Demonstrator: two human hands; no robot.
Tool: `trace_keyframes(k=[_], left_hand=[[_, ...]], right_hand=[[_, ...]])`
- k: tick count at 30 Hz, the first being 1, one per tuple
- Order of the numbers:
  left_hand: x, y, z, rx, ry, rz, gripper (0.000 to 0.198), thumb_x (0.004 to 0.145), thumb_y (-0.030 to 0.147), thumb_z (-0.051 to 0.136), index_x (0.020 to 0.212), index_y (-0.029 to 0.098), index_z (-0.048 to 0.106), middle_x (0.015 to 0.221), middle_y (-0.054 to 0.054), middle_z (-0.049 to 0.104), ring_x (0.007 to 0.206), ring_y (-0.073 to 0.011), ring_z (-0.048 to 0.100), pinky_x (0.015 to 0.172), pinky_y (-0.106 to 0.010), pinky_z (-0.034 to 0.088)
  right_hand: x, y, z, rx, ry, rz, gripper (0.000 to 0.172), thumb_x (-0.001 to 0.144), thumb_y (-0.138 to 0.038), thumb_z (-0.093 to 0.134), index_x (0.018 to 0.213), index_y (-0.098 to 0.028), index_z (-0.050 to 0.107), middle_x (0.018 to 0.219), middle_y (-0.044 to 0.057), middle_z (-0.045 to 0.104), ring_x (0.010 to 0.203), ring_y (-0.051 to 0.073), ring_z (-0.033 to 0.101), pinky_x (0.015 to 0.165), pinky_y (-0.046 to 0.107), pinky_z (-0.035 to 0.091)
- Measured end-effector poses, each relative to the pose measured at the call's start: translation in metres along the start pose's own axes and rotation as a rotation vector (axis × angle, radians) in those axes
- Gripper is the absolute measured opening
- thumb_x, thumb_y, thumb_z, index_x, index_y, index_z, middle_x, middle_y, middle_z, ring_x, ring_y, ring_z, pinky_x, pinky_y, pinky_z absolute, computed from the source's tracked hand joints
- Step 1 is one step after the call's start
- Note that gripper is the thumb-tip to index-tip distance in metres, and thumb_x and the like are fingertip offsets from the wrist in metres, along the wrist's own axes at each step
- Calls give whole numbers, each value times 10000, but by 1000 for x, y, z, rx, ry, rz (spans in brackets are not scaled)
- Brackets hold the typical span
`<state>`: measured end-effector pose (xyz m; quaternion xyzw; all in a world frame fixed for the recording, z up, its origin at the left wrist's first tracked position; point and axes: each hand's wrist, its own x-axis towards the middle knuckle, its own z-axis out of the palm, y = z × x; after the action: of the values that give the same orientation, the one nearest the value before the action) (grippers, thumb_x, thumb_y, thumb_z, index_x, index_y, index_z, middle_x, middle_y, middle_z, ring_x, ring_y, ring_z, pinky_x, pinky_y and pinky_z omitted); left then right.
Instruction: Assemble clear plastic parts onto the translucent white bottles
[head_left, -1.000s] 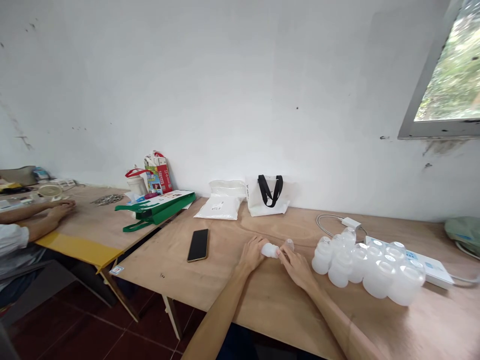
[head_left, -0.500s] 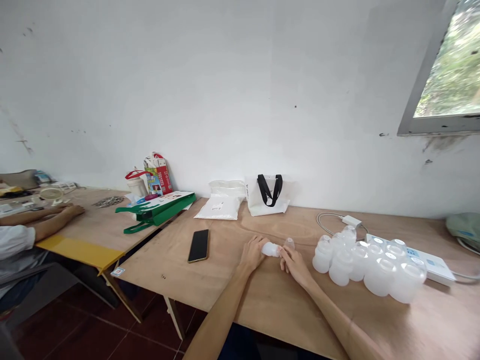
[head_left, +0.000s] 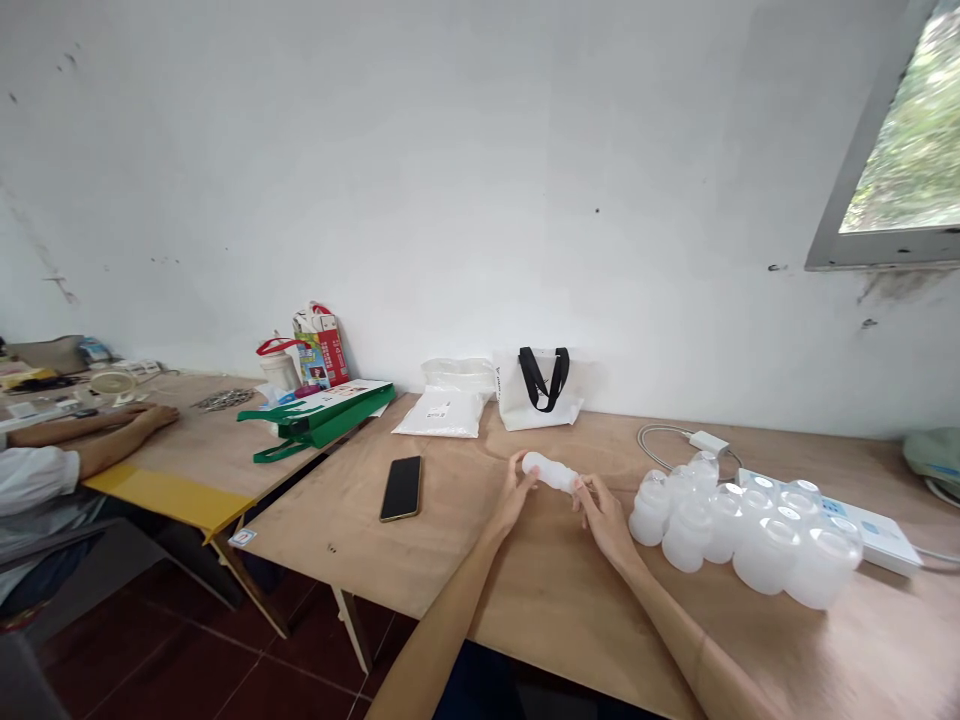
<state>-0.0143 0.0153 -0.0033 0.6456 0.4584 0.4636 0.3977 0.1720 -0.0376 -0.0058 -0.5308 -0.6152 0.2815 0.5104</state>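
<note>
A frosted white plastic bottle (head_left: 551, 472) lies sideways between my hands, a little above the plywood table (head_left: 480, 560). My left hand (head_left: 516, 497) grips its left end, and my right hand (head_left: 598, 512) holds its right end, hiding that end. Just to the right of my right hand stands a tight group of several similar translucent bottles (head_left: 739, 530). A black smartphone (head_left: 401, 488) lies on the table to the left of my hands.
A white power strip (head_left: 825, 520) and a cable lie behind the bottle group. White packets (head_left: 442, 405) and a white bag (head_left: 536, 390) stand by the wall. On the adjoining table, a green bag (head_left: 315, 415) lies nearby, and a co-worker's arm (head_left: 112, 435) rests farther left.
My hands have moved apart, and more of the white bottle now shows between them. The small clear piece seen by my right hand earlier is no longer visible separately.
</note>
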Motion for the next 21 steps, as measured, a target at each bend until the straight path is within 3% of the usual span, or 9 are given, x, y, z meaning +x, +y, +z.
trace_keyframes(k=[2, 4, 7, 9, 12, 15, 18, 21], left_hand=[[5, -5, 0, -230, 4, -131, 537, 1048, 625, 317, 1335, 201, 480, 1247, -135, 675, 1013, -216, 698, 789, -322, 582], [9, -8, -1, -306, -4, -171, 613, 1023, 699, 257, 1166, 169, 531, 1065, -143, 708, 814, -207, 684, 655, -317, 551], [10, -10, -3, -362, 3, -179, 573, 968, 736, 387, 977, 184, 540, 881, -98, 689, 615, -149, 570, 531, -287, 449], [8, -9, -3, -404, 10, -183, 531, 893, 724, 556, 925, 194, 538, 809, -53, 654, 543, -107, 488, 486, -261, 382], [5, -5, -2, -471, 4, -190, 555, 745, 692, 750, 895, 200, 541, 730, 7, 594, 493, -73, 419, 451, -231, 318], [3, 0, 0, -540, -6, -180, 589, 661, 674, 824, 866, 204, 534, 674, 40, 550, 490, -66, 411, 456, -216, 305], [2, 4, 0, -592, -13, -155, 588, 605, 620, 882, 847, 204, 544, 686, 39, 556, 538, -83, 465, 477, -216, 330], [0, 7, -2, -625, -12, -129, 571, 579, 560, 917, 852, 207, 561, 748, 23, 589, 632, -115, 545, 530, -221, 387]], right_hand=[[-2, 0, -1, -66, -30, -47, 459, 986, -707, 371, 901, -273, 493, 755, -11, 676, 530, 180, 586, 615, 318, 481], [-4, 0, 1, -141, -69, -91, 449, 995, -694, 364, 974, -273, 521, 873, 22, 715, 644, 211, 652, 665, 331, 495], [-5, 2, 3, -245, -110, -131, 443, 1014, -663, 334, 1018, -274, 548, 1022, 56, 737, 808, 243, 704, 736, 346, 494], [-5, 3, 2, -305, -115, -119, 432, 1022, -644, 323, 1001, -281, 555, 966, 40, 740, 822, 251, 706, 736, 344, 479], [-4, 5, 0, -364, -118, -83, 428, 1019, -633, 324, 934, -287, 561, 817, 10, 718, 763, 254, 694, 695, 333, 449], [-4, 4, -1, -358, -137, -47, 463, 1014, -639, 318, 841, -283, 559, 692, -3, 678, 689, 246, 671, 681, 333, 428], [-4, 5, 0, -256, -157, -6, 497, 1004, -658, 337, 778, -275, 558, 597, -19, 633, 592, 217, 631, 671, 329, 433], [-3, 7, 3, -77, -167, 11, 503, 984, -684, 371, 779, -264, 559, 626, -21, 670, 501, 170, 578, 621, 309, 447]])
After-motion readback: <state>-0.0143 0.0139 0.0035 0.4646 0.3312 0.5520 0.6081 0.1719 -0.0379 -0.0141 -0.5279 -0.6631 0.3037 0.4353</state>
